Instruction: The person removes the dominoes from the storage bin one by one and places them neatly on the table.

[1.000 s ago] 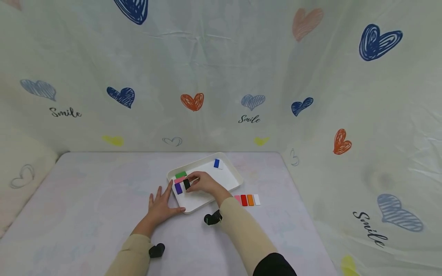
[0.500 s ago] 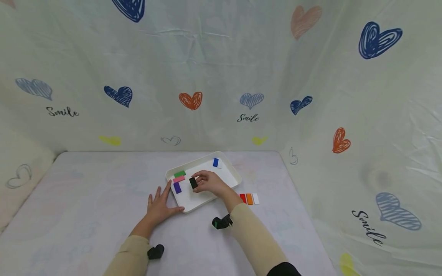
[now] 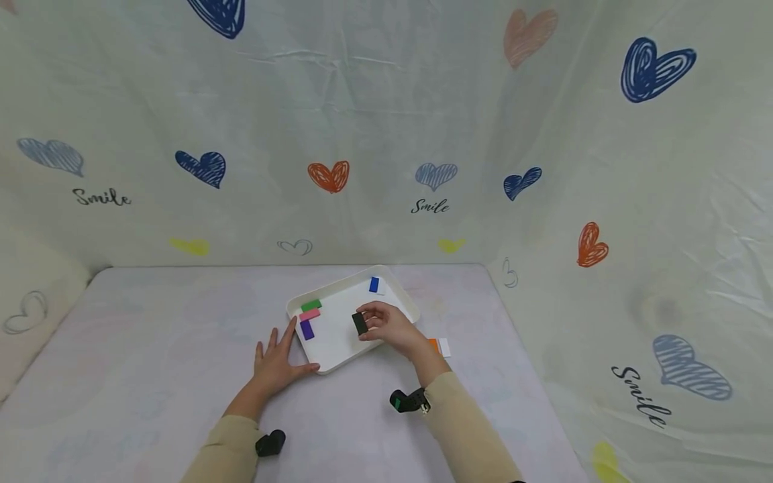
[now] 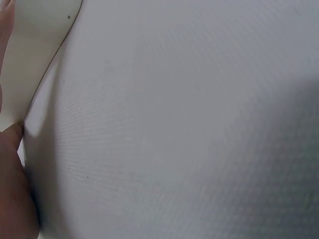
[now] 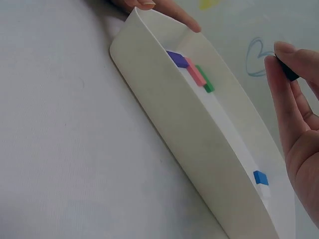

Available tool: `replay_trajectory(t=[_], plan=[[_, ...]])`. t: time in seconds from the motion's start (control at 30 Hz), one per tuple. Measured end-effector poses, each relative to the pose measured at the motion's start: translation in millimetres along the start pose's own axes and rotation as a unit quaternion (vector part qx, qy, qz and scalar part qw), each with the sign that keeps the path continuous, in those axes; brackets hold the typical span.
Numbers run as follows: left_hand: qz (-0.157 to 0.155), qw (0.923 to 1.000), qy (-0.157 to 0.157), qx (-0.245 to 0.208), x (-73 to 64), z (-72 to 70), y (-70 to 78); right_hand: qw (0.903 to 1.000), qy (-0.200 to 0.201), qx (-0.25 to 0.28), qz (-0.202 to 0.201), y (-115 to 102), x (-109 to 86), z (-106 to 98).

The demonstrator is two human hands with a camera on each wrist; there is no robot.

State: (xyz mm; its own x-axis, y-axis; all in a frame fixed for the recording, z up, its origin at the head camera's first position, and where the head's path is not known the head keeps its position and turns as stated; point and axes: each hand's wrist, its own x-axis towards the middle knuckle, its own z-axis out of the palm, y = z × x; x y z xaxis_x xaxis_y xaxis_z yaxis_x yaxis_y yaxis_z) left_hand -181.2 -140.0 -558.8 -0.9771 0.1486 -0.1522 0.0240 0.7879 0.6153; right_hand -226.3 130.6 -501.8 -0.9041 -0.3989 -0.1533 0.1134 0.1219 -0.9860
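Note:
My right hand (image 3: 389,327) pinches a black block (image 3: 359,323) between thumb and fingertips over the white tray (image 3: 344,284); the right wrist view shows this dark block (image 5: 287,69) held above the tray's rim. With fingers spread and straight, my left hand (image 3: 274,365) rests at the tray's left side, index finger at one corner and thumb at the near one. Inside at the left end lie a green block (image 3: 311,305), a pink block (image 3: 310,314) and a purple block (image 3: 307,330). A blue block (image 3: 374,285) with a white part beside it sits toward the far right corner.
On the table right of the tray, an orange block (image 3: 433,344) and a white block (image 3: 445,347) show past my right wrist, which hides that row's left part. A heart-printed curtain (image 3: 374,121) rises behind the table's far edge.
My right hand has moved right with the black block, away from the purple, pink and green ones. Its wrist now covers the red and pink blocks beside the tray. My left hand stays put.

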Motion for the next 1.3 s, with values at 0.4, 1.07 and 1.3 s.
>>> replay_trajectory(t=[0.4,1.07,1.3], plan=[[0.004,0.9999,-0.002,-0.010,-0.1,-0.3,0.2,0.9987,0.050,-0.004,-0.007,7.3,-42.9,-46.7],[0.002,1.0000,-0.004,-0.006,-1.6,-0.8,-1.1,0.9831,0.162,-0.076,0.040,44.7,-92.7,-120.1],[0.003,0.9999,-0.006,-0.010,-0.9,-1.1,-1.2,0.9797,0.183,-0.061,0.055,58.3,-102.5,-134.0]])
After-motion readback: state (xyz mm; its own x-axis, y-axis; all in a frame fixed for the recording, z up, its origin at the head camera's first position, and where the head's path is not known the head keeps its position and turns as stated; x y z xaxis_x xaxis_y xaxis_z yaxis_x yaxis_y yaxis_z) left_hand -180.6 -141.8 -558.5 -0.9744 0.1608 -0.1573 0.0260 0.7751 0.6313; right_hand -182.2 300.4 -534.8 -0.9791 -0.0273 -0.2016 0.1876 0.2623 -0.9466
